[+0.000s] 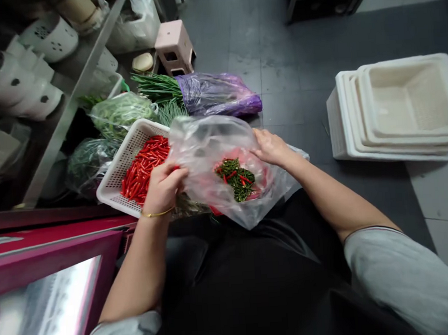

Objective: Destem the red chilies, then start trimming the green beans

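A clear plastic bag [207,143] is spread open in front of me, with green stems and a few red chilies [237,179] visible inside it. My left hand [166,183] pinches the bag's left edge, and a bit of red shows at the fingertips. On the opposite edge, my right hand [270,147] grips the plastic, its fingers partly hidden by the film. Beside my left hand, a white perforated basket [109,187] holds a pile of red chilies [144,167]. The bag's near side lies over my black apron.
Beyond the bag, green stalks [160,88] stick out of a purple bag [219,94] on the floor. Bagged greens [122,113] lie by the metal shelf [78,90] at left. A pink stool [174,44] stands farther off. Stacked white baskets [410,105] are at right.
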Demonstrator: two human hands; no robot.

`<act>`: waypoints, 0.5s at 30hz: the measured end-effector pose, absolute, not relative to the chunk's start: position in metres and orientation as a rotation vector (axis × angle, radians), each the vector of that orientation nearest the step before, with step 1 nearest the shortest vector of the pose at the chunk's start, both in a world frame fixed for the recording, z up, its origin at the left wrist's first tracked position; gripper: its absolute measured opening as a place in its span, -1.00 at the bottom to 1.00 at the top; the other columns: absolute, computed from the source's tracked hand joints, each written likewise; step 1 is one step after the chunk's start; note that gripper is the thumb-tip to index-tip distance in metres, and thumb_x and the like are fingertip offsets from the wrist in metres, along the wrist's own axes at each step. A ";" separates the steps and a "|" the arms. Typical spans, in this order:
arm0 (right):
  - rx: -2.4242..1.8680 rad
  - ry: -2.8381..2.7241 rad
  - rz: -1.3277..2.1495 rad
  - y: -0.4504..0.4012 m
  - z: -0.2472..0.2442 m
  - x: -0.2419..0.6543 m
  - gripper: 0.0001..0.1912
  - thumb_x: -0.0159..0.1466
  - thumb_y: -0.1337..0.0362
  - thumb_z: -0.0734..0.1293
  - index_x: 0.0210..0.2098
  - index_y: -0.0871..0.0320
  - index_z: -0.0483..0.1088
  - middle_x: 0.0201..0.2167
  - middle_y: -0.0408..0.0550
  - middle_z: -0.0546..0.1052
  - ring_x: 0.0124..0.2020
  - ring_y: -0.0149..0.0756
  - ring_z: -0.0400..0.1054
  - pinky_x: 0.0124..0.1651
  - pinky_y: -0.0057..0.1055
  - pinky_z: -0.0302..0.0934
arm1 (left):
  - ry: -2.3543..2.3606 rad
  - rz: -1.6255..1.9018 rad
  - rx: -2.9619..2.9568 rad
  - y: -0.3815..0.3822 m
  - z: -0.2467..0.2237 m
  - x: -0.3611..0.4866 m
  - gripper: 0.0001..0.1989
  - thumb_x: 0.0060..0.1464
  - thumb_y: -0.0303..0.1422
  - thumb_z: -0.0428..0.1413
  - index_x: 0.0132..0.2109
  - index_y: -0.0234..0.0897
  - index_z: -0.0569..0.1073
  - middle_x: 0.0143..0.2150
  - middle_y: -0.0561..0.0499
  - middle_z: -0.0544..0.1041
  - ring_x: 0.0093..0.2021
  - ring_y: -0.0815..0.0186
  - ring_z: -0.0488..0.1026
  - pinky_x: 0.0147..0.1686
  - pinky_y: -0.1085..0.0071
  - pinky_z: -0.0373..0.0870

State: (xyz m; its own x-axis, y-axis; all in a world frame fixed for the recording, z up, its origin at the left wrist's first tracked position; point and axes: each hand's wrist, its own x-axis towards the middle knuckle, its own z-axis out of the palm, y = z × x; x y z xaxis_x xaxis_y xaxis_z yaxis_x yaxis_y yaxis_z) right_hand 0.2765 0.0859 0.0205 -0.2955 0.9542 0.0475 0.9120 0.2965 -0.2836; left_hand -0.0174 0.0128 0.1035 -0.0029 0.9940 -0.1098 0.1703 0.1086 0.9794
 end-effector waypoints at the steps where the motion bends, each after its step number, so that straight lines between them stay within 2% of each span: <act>1: -1.644 -2.350 0.263 0.078 0.031 0.273 -0.29 0.27 0.03 0.20 0.27 0.36 0.07 0.12 0.32 0.31 0.14 0.06 0.20 0.09 -0.07 0.15 | 1.469 1.015 1.214 0.007 0.093 -0.034 -0.84 -0.12 -0.37 0.17 -0.51 -0.29 0.33 -0.67 0.17 0.18 -0.72 0.52 0.09 -0.73 0.53 0.02; 3: -1.435 -2.287 0.165 0.059 0.053 0.261 -0.26 0.29 0.02 0.19 0.31 0.35 -0.01 0.24 0.31 0.17 0.26 0.09 0.04 0.20 0.02 0.04 | 1.584 0.938 1.189 -0.005 0.079 -0.063 -0.83 -0.11 -0.33 0.18 -0.48 -0.29 0.35 -0.67 0.17 0.19 -0.71 0.51 0.09 -0.71 0.52 0.03; 4: -1.308 -2.269 0.157 0.049 0.062 0.253 -0.32 0.31 0.05 0.17 0.30 0.29 0.02 0.24 0.26 0.17 0.26 0.04 0.04 0.22 0.02 0.03 | 1.621 0.890 1.214 -0.011 0.076 -0.073 -0.82 -0.10 -0.30 0.18 -0.46 -0.29 0.36 -0.66 0.17 0.20 -0.70 0.50 0.10 -0.70 0.52 0.05; 6: -1.062 -2.351 0.252 0.033 0.070 0.237 -0.51 0.35 0.15 0.14 0.21 0.21 0.19 0.13 0.15 0.31 0.15 -0.10 0.20 0.16 -0.07 0.13 | 1.727 0.815 1.348 -0.021 0.081 -0.083 -0.82 -0.08 -0.27 0.17 -0.39 -0.30 0.40 -0.61 0.15 0.27 -0.65 0.48 0.17 -0.63 0.52 0.13; 8: -0.918 -2.580 0.419 0.025 0.061 0.224 -0.67 0.36 0.26 0.12 0.03 0.22 0.36 -0.09 0.10 0.46 -0.08 -0.22 0.36 0.00 -0.22 0.24 | 1.975 0.824 1.548 -0.031 0.094 -0.082 -0.75 -0.09 -0.29 0.18 -0.23 -0.32 0.45 -0.52 0.10 0.37 -0.59 0.45 0.25 -0.54 0.50 0.21; 10: -1.010 -2.852 0.555 0.025 0.039 0.220 -0.73 0.34 0.33 0.13 -0.15 0.28 0.44 -0.27 0.10 0.51 -0.27 -0.28 0.41 -0.15 -0.32 0.27 | 2.242 0.940 1.734 -0.039 0.108 -0.072 -0.59 -0.06 -0.32 0.17 -0.02 -0.32 0.43 -0.43 0.06 0.44 -0.54 0.42 0.30 -0.47 0.48 0.26; 12: -1.296 -3.040 0.611 0.027 0.018 0.228 -0.75 0.30 0.35 0.18 -0.22 0.33 0.46 -0.33 0.17 0.53 -0.31 -0.22 0.44 -0.22 -0.36 0.27 | 2.251 1.008 1.918 -0.046 0.113 -0.052 -0.54 0.03 -0.31 0.12 0.11 -0.29 0.38 -0.37 0.02 0.49 -0.50 0.40 0.35 -0.41 0.47 0.29; 14: -1.523 -3.137 0.635 0.026 0.003 0.243 -0.74 0.28 0.33 0.20 -0.22 0.34 0.48 -0.32 0.24 0.55 -0.27 -0.14 0.47 -0.23 -0.35 0.27 | 1.989 0.811 2.115 -0.048 0.101 -0.026 -0.61 0.13 -0.29 0.04 0.10 -0.26 0.40 -0.29 -0.04 0.54 -0.41 0.36 0.43 -0.33 0.46 0.33; 15: -1.571 -3.173 0.654 0.024 -0.001 0.251 -0.74 0.28 0.32 0.20 -0.21 0.34 0.48 -0.30 0.25 0.55 -0.25 -0.11 0.47 -0.23 -0.35 0.27 | 1.841 0.583 2.184 -0.047 0.089 -0.011 -0.65 0.17 -0.28 0.00 0.06 -0.25 0.44 -0.26 -0.08 0.55 -0.36 0.32 0.47 -0.29 0.45 0.35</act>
